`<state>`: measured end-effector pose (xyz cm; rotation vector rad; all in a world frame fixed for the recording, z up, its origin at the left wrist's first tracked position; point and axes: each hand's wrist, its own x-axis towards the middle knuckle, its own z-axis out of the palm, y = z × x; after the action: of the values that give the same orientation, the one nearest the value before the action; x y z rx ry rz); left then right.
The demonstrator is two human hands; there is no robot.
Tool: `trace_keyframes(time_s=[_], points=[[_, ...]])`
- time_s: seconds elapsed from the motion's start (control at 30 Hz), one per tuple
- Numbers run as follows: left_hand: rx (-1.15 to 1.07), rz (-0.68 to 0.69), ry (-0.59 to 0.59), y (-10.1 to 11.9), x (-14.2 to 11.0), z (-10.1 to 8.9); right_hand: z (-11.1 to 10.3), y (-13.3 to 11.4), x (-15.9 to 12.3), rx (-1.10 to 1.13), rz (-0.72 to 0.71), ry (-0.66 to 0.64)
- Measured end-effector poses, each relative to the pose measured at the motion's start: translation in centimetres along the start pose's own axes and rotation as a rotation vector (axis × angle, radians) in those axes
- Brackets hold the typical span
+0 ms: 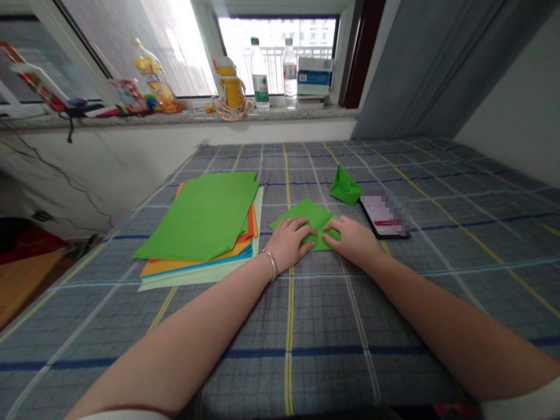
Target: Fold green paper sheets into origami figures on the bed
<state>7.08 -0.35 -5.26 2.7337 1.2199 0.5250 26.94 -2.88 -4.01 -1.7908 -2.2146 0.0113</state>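
A sheet of green paper [308, 209], creased and partly folded, lies on the cloth between my hands, one corner pointing away from me. My left hand [289, 236], a silver bangle at its wrist, holds the paper down with curled fingers at its left and near part. On the right side, my right hand [352, 236] pinches the paper's edge between bent fingers and thumb. The two hands' fingertips almost meet over the middle, hiding part of the folds. Beyond the right hand stands a folded green paper shape [345, 186] with pointed corners.
A stack of coloured paper [201, 216], green on top, lies to the left. A phone [385, 216] with a lit screen is at the right. Plaid cloth [324, 326] covers the table. Bottles [259, 76], a yellow cup [231, 87] and boxes [314, 76] line the windowsill.
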Motion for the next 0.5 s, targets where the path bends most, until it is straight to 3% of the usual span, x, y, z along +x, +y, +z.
trace_keyframes(time_s=[0.27, 0.5], points=[[-0.002, -0.008, -0.055, -0.2, 0.0, -0.2, 0.1, -0.2, 0.0, -0.010, -0.010, 0.009], [0.001, -0.124, -0.202, -0.8, -0.1, -1.4, 0.1, -0.2, -0.1, -0.043, -0.020, 0.025]])
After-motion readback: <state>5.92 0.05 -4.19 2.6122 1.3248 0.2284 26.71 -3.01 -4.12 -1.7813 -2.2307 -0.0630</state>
